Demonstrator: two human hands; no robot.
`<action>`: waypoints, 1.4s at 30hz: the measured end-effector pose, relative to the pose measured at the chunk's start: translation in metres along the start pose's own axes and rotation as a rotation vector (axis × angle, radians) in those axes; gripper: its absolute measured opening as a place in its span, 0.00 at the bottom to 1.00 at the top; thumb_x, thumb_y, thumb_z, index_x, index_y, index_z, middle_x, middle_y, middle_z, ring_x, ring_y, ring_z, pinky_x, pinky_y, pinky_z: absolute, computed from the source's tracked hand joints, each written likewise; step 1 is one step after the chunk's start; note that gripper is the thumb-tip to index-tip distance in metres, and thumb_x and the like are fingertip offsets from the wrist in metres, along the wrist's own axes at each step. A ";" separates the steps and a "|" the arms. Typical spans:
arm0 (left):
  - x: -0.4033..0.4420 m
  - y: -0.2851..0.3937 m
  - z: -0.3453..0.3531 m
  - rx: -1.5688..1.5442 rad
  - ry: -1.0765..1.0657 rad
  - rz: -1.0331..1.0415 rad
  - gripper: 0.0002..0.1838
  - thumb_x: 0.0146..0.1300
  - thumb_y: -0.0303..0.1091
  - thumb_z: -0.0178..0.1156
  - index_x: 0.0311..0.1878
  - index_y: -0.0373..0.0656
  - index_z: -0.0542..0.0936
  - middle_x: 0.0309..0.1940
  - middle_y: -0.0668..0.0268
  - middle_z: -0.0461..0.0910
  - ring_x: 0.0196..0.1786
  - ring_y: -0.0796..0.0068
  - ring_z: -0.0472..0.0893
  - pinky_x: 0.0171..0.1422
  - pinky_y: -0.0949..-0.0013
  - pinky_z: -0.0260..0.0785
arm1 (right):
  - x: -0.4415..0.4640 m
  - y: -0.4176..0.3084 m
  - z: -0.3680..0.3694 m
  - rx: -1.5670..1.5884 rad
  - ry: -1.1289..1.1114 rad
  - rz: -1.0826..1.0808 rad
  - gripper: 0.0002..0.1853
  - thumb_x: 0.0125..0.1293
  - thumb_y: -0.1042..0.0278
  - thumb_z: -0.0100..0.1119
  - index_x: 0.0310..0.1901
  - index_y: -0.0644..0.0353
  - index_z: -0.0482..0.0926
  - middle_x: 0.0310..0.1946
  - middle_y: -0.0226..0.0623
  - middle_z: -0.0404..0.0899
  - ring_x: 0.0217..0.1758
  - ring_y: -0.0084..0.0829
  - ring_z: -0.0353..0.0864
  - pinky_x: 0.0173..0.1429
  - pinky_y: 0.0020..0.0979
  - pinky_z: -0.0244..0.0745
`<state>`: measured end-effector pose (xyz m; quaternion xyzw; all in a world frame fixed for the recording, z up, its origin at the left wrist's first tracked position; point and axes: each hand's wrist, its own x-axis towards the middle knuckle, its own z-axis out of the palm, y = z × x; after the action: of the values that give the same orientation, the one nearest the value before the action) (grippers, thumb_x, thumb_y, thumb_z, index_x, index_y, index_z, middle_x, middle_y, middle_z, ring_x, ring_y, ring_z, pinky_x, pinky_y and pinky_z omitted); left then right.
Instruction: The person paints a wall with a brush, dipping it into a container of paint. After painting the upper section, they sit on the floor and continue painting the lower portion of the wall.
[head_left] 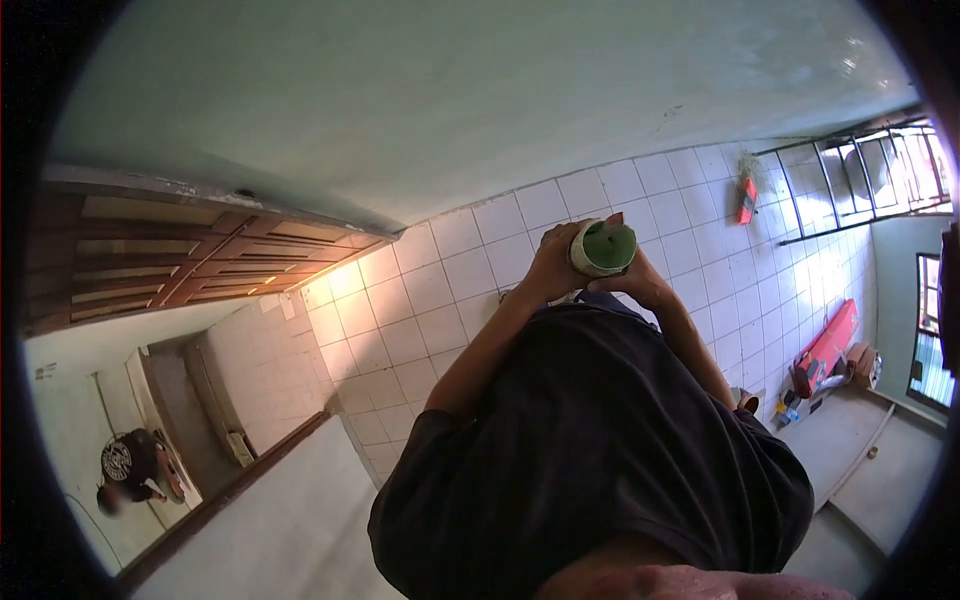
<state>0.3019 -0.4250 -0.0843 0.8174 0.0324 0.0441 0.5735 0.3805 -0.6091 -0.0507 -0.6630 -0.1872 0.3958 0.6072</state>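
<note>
A small tin of green paint (603, 262) is held out in front of my chest, its open top tilted up at me. Wrapped around its left side is my left hand (550, 265), closed on it. My right hand (643, 282) grips the lower right side. At the tin's far rim a short reddish piece (614, 221) sticks up, and I cannot make out what it is. Green paint coats the inside, while the outer wall looks pale.
A pale green wall (450, 100) rises ahead above white floor tiles (440, 280). Wooden doors (190, 255) stand left, with a person (135, 465) beyond. On the right are a metal ladder (850, 185), a red-handled broom (747, 202) and a long red object (830, 345).
</note>
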 end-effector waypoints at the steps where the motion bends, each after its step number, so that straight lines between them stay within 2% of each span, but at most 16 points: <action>1: 0.000 0.002 -0.004 -0.005 -0.010 0.006 0.47 0.42 0.40 0.84 0.70 0.49 0.76 0.64 0.60 0.80 0.68 0.55 0.76 0.76 0.52 0.65 | 0.001 -0.001 0.005 0.013 -0.009 -0.007 0.45 0.46 0.71 0.85 0.67 0.63 0.70 0.60 0.37 0.78 0.66 0.31 0.76 0.73 0.37 0.71; 7: 0.000 -0.011 -0.010 -0.011 -0.019 0.067 0.47 0.42 0.41 0.83 0.70 0.49 0.75 0.61 0.60 0.80 0.67 0.52 0.75 0.76 0.52 0.64 | 0.003 0.006 0.019 0.005 0.016 -0.019 0.47 0.46 0.70 0.84 0.68 0.64 0.69 0.62 0.38 0.78 0.67 0.31 0.76 0.75 0.37 0.69; 14: 0.005 -0.017 -0.018 0.056 -0.115 0.155 0.52 0.41 0.40 0.83 0.74 0.53 0.70 0.67 0.59 0.74 0.72 0.51 0.70 0.77 0.47 0.61 | -0.003 0.007 0.030 0.018 0.104 -0.022 0.49 0.44 0.70 0.85 0.69 0.64 0.68 0.62 0.38 0.78 0.68 0.32 0.75 0.75 0.37 0.68; 16: 0.006 -0.022 -0.018 0.050 -0.121 0.183 0.54 0.41 0.40 0.83 0.75 0.54 0.69 0.68 0.59 0.73 0.73 0.50 0.69 0.78 0.46 0.59 | -0.004 0.009 0.031 0.039 0.103 -0.041 0.46 0.48 0.69 0.85 0.69 0.64 0.70 0.63 0.39 0.77 0.69 0.33 0.75 0.75 0.38 0.69; 18: 0.006 -0.022 -0.021 -0.012 -0.151 0.169 0.56 0.42 0.48 0.82 0.78 0.58 0.66 0.71 0.59 0.70 0.76 0.49 0.65 0.80 0.44 0.55 | -0.003 0.009 0.031 0.048 0.126 -0.032 0.47 0.47 0.69 0.85 0.70 0.64 0.69 0.63 0.38 0.78 0.69 0.32 0.75 0.75 0.37 0.68; 21: 0.009 -0.024 -0.026 -0.029 -0.196 0.121 0.59 0.40 0.49 0.83 0.79 0.57 0.64 0.73 0.59 0.68 0.77 0.49 0.63 0.81 0.43 0.53 | -0.003 0.004 0.028 0.078 0.130 -0.018 0.49 0.46 0.70 0.85 0.71 0.63 0.67 0.62 0.37 0.78 0.68 0.31 0.76 0.75 0.37 0.68; 24: 0.012 -0.014 -0.029 0.059 -0.155 0.130 0.63 0.37 0.46 0.88 0.79 0.53 0.64 0.70 0.55 0.71 0.76 0.48 0.66 0.79 0.47 0.59 | 0.003 0.013 0.017 0.071 0.089 -0.018 0.49 0.47 0.69 0.85 0.71 0.62 0.67 0.62 0.37 0.78 0.68 0.30 0.75 0.75 0.37 0.68; 28: 0.025 -0.014 -0.024 0.091 -0.167 0.128 0.60 0.37 0.45 0.88 0.77 0.50 0.67 0.69 0.57 0.72 0.74 0.50 0.68 0.78 0.49 0.62 | 0.011 0.017 0.002 0.084 0.082 -0.027 0.49 0.48 0.68 0.85 0.72 0.62 0.66 0.62 0.37 0.78 0.68 0.30 0.75 0.74 0.36 0.69; 31: 0.037 -0.009 -0.010 0.090 -0.105 0.162 0.51 0.40 0.43 0.87 0.70 0.49 0.72 0.64 0.60 0.76 0.70 0.53 0.73 0.75 0.51 0.64 | 0.017 0.024 -0.018 0.117 0.076 -0.077 0.50 0.49 0.66 0.86 0.72 0.62 0.66 0.63 0.37 0.78 0.69 0.30 0.74 0.76 0.37 0.67; 35: 0.069 -0.015 0.028 0.187 -0.099 0.249 0.50 0.39 0.42 0.87 0.69 0.49 0.73 0.61 0.61 0.77 0.67 0.53 0.74 0.73 0.51 0.66 | 0.021 0.038 -0.056 0.009 0.160 -0.073 0.52 0.47 0.60 0.89 0.72 0.62 0.66 0.66 0.39 0.74 0.73 0.34 0.70 0.79 0.39 0.63; 38: 0.095 -0.019 0.059 0.176 -0.119 0.163 0.51 0.37 0.47 0.86 0.68 0.47 0.74 0.62 0.60 0.78 0.68 0.52 0.74 0.74 0.48 0.62 | 0.021 0.034 -0.095 0.011 0.179 -0.081 0.54 0.46 0.58 0.89 0.73 0.61 0.65 0.66 0.40 0.74 0.73 0.35 0.70 0.79 0.38 0.62; 39: 0.102 -0.018 0.070 0.165 -0.077 0.179 0.51 0.37 0.47 0.86 0.68 0.47 0.74 0.61 0.61 0.79 0.67 0.52 0.75 0.73 0.48 0.62 | 0.020 0.029 -0.110 -0.018 0.152 -0.090 0.55 0.47 0.58 0.89 0.75 0.60 0.64 0.68 0.42 0.73 0.76 0.37 0.68 0.81 0.40 0.61; 42: 0.130 -0.007 0.098 0.175 -0.033 0.230 0.50 0.38 0.46 0.87 0.67 0.48 0.74 0.58 0.62 0.79 0.64 0.53 0.77 0.70 0.49 0.63 | 0.018 0.036 -0.153 -0.097 0.209 -0.182 0.55 0.49 0.60 0.87 0.75 0.61 0.62 0.67 0.41 0.73 0.74 0.37 0.70 0.79 0.38 0.63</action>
<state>0.4416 -0.5009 -0.1197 0.8633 -0.0674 0.0932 0.4914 0.4987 -0.7034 -0.0987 -0.7095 -0.2010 0.2583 0.6241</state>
